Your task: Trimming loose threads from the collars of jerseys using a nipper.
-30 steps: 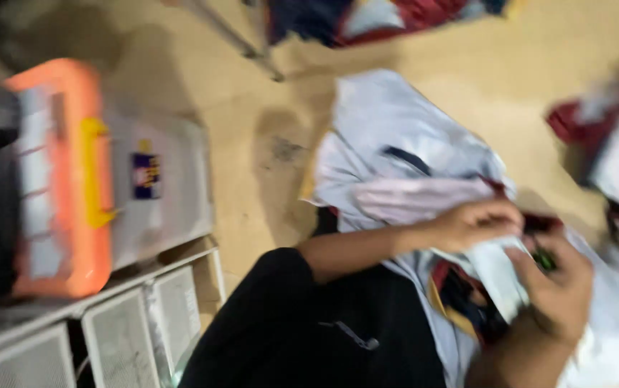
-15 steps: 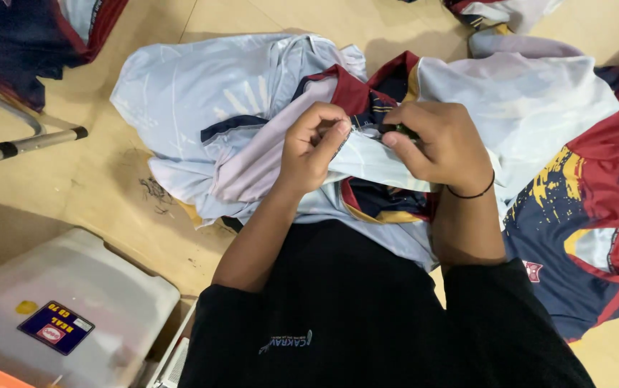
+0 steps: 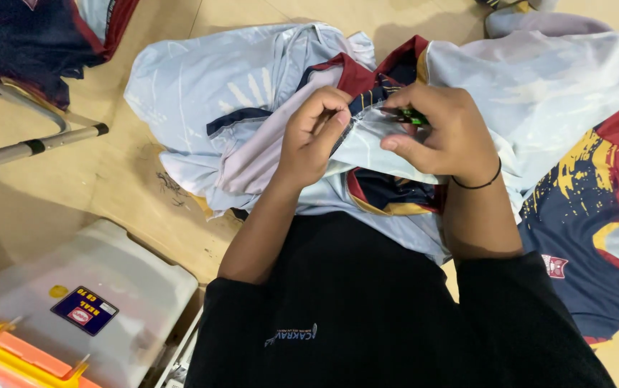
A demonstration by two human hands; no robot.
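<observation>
We look down at our own two hands working over a heap of sports jerseys on a pale wooden floor. Below and to the left of our left hand sits a translucent plastic storage box (image 3: 101,287) with an orange lid edge and yellow latch. Further left, above the box, a grey metal bar (image 3: 33,147) crosses the floor, with a dark navy and maroon garment (image 3: 44,36) behind it. To the right of our right hand lies a navy jersey (image 3: 597,237) with maroon and yellow splashes. Our black sleeves fill the lower middle, hiding what lies under our forearms.

Between the hands is a light blue jersey (image 3: 202,86) with a maroon and navy collar, bunched up. Our left hand (image 3: 313,140) is curled, thumb and fingertips pressed together, pinching a fold of the pale fabric near the collar. Our right hand (image 3: 446,133), with a thin black band at the wrist, is closed around a small green object (image 3: 411,115), mostly hidden by the fingers, and touches the same fold.
</observation>
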